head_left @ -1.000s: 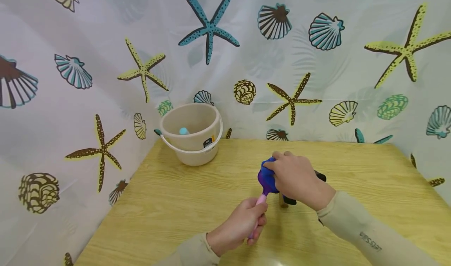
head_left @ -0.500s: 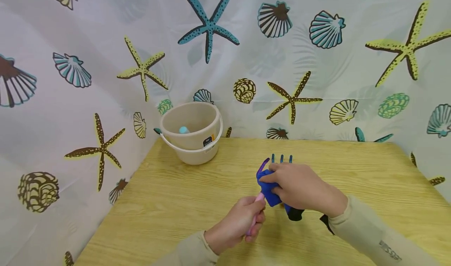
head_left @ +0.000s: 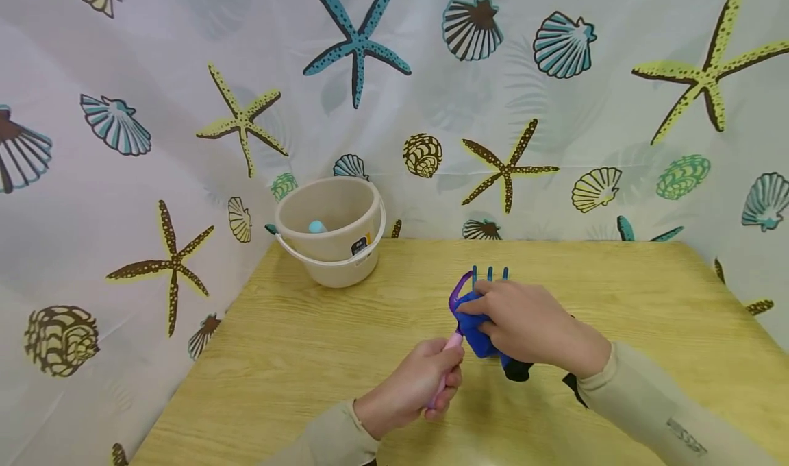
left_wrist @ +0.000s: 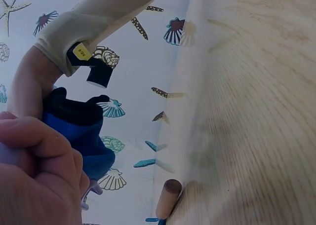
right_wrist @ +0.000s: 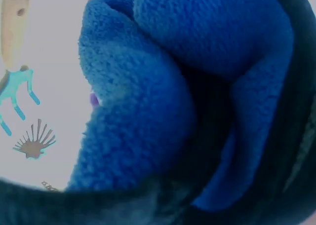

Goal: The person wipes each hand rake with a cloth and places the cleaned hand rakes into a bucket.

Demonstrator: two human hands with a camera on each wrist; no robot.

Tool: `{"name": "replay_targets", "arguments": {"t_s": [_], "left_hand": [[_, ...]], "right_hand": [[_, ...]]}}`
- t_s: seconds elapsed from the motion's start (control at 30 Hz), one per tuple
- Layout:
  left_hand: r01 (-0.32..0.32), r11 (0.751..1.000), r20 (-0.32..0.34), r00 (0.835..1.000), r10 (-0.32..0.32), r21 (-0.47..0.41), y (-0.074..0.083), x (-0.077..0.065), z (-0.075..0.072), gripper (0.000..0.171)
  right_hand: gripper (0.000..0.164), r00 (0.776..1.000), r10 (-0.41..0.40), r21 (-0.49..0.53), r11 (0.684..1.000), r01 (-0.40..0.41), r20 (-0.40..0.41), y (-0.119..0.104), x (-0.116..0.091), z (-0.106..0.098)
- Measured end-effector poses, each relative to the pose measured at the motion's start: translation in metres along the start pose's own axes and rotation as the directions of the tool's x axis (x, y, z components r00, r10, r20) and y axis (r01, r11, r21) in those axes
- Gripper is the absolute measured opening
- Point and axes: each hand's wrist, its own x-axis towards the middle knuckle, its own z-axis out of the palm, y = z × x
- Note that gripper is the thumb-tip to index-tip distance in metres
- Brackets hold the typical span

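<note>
In the head view my left hand (head_left: pixel 422 377) grips the pink handle (head_left: pixel 453 342) of a small tool whose purple curved head (head_left: pixel 455 296) rises past the fist, mostly covered. My right hand (head_left: pixel 524 319) pinches a blue fleecy cloth with black edging (head_left: pixel 476 336) against that head. Folds of the blue cloth (right_wrist: pixel 133 111) fill the right wrist view. Lilac prongs (left_wrist: pixel 92 191) show below the cloth in the left wrist view, beside my left fist (left_wrist: pixel 44 170). Beyond the right hand, a teal three-pronged hand rake (head_left: pixel 490 273) lies on the table, partly hidden.
A beige bucket (head_left: pixel 320 247) with a white handle stands at the table's back left, a light-blue object (head_left: pixel 317 227) inside. The rake's wooden handle end (left_wrist: pixel 169 195) shows in the left wrist view. A shell-and-starfish curtain (head_left: pixel 394 96) encloses the wooden table (head_left: pixel 296 342).
The right hand and cloth have shifted right and slightly down along the tool, baring the purple curve and the teal prongs behind. The left hand keeps its grip; the whole view drifts slightly.
</note>
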Motion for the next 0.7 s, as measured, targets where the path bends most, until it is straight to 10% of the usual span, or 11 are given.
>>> {"name": "replay_targets", "arguments": {"t_s": [0.43,0.7], "left_hand": [[0.045,0.999,0.007,0.999,-0.046,0.024,0.002,0.000,-0.005,0.029],[0.003,1.000,0.004,1.000,-0.003,-0.019,0.002,0.001,-0.005,0.027]], "right_hand": [[0.031,0.987,0.067,0.014,0.997,-0.069,0.150,0.004,-0.013,-0.002],[0.031,0.995,0.056,-0.008,0.998,-0.055,0.081,0.001,-0.008,-0.007]]}}
